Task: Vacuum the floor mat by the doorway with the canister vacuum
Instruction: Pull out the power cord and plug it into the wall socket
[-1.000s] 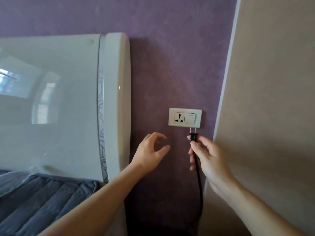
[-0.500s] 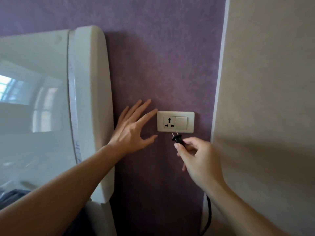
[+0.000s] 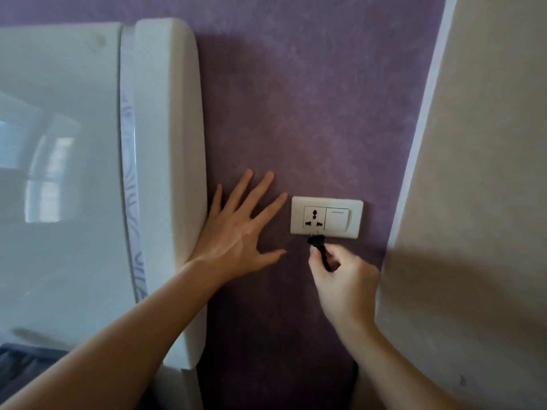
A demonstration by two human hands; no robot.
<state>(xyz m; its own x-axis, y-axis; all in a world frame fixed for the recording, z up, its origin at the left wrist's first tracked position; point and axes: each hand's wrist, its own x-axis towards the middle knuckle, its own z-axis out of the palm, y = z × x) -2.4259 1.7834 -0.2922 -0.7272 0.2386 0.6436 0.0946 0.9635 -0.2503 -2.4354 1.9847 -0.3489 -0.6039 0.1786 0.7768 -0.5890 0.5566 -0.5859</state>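
**Lining Up the Plug**

Before any vacuuming can start, we need power, so we are bringing the black plug (image 3: 316,241) up to the wall socket (image 3: 313,216). Our right hand (image 3: 344,287) is closed around the cord just behind the plug, pinching it so the two prongs point up at the plate; their tips sit at the plate's lower edge, just below the socket holes and not yet in them. Gripping that close to the head gives us control over the prongs' angle.

Our left hand (image 3: 236,233) holds nothing: it lies wide open, fingers spread, flat against the purple wall (image 3: 310,113) between the white headboard (image 3: 165,143) and the socket plate, probably to brace us as we lean in (the corner is tight). Beside the socket sits a rocker switch (image 3: 336,219).

We judge the next move to be lifting the prongs slightly and pushing them home. Neither the vacuum nor the floor mat is in view.
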